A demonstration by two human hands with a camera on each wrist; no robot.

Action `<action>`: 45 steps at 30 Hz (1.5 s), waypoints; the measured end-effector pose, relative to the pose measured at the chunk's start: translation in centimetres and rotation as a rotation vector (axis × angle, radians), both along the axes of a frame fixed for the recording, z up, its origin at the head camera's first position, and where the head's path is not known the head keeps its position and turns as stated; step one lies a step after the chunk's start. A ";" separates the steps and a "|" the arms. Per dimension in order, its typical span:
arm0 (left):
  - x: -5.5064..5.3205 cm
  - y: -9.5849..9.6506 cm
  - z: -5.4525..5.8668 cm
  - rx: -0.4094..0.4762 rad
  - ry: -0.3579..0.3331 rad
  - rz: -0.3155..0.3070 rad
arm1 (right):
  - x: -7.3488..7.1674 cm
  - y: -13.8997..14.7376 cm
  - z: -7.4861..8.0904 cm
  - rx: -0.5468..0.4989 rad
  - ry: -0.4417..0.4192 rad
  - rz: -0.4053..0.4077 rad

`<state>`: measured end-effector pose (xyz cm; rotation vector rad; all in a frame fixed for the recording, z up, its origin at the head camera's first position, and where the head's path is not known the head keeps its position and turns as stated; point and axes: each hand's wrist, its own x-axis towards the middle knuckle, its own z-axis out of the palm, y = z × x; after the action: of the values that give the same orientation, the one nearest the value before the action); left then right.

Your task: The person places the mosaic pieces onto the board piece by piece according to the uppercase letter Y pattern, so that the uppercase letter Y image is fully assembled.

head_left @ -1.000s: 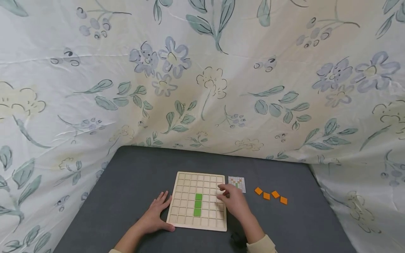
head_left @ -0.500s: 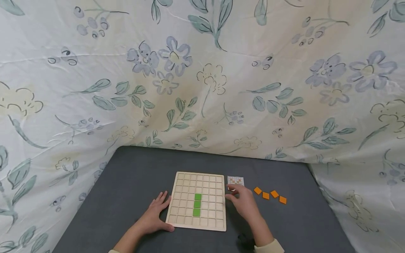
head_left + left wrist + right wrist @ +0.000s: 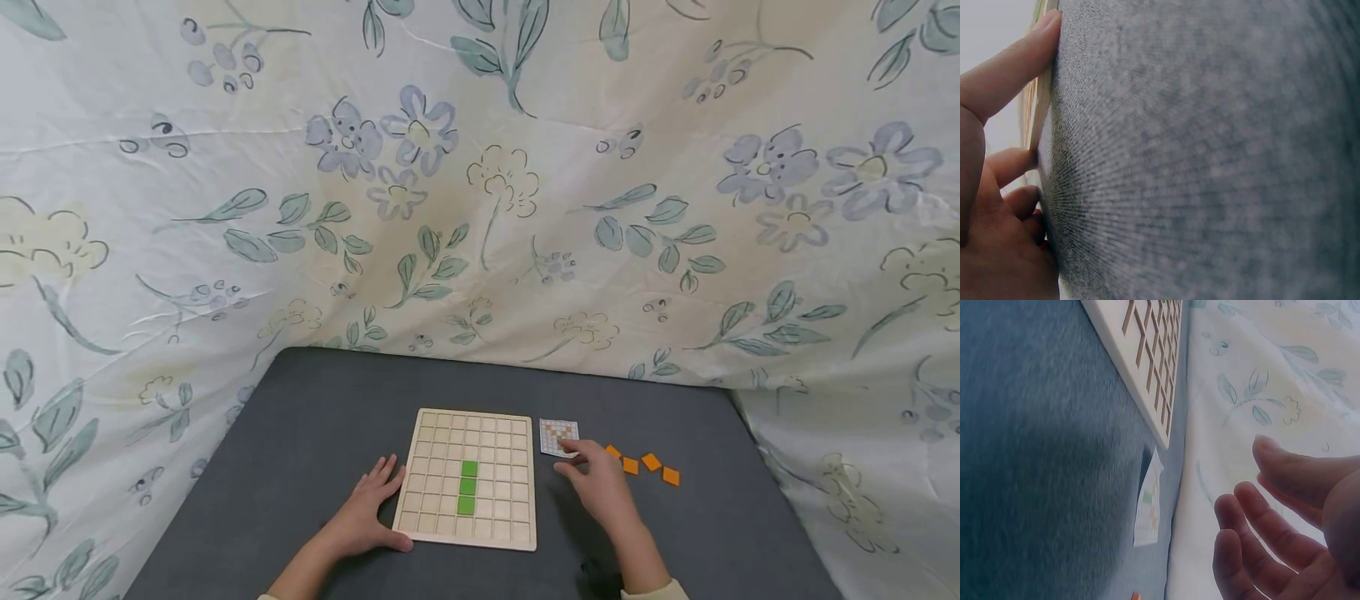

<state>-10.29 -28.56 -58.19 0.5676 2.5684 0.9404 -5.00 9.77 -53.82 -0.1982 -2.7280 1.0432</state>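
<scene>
A square wooden grid board (image 3: 498, 492) lies on the dark table, with a column of three green square tiles (image 3: 468, 487) in its cells. My left hand (image 3: 362, 515) is spread at the board's near left corner, thumb on the front edge and fingertips at the left side. In the left wrist view the thumb (image 3: 1013, 69) touches the rim. My right hand (image 3: 603, 487) hovers right of the board, just in front of a small printed pattern card (image 3: 551, 433). Its fingers are loosely bent, and nothing shows between thumb and fingertips in the right wrist view.
Several orange square tiles (image 3: 651, 462) lie on the table right of the card; the right hand partly covers the leftmost one. A floral cloth (image 3: 495, 208) hangs behind and at both sides of the table (image 3: 345, 392). A dark object (image 3: 596, 575) is beside the right wrist.
My right hand has moved right, from over the board's right edge past the card toward the orange tiles. The left hand stays at the board's corner. The tiles have not moved.
</scene>
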 end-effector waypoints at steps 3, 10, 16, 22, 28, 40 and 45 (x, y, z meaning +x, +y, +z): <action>-0.1 0.0 0.1 0.000 -0.004 0.004 | 0.0 0.5 0.1 0.015 -0.004 -0.021; -0.1 -0.2 0.1 0.009 0.006 0.011 | -0.1 1.4 0.5 0.025 -0.020 -0.043; -0.1 -0.2 0.1 0.016 0.010 -0.005 | 0.6 2.7 0.5 0.042 -0.017 -0.079; -0.1 0.1 0.1 0.018 0.007 -0.014 | 1.4 4.5 0.1 0.034 -0.029 -0.102; 0.0 0.1 0.0 0.017 0.010 -0.014 | 2.0 6.0 -0.5 0.023 -0.051 -0.110; 0.1 0.2 0.0 0.008 0.009 -0.005 | 3.4 8.5 -0.8 0.051 -0.041 -0.152; 0.1 0.1 0.0 0.000 0.011 -0.004 | 3.7 9.1 -1.1 0.042 -0.093 -0.176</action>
<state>-10.17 -28.51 -58.20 0.5794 2.5755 0.9391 -1.32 18.88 -54.96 -0.4821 -2.7509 0.9501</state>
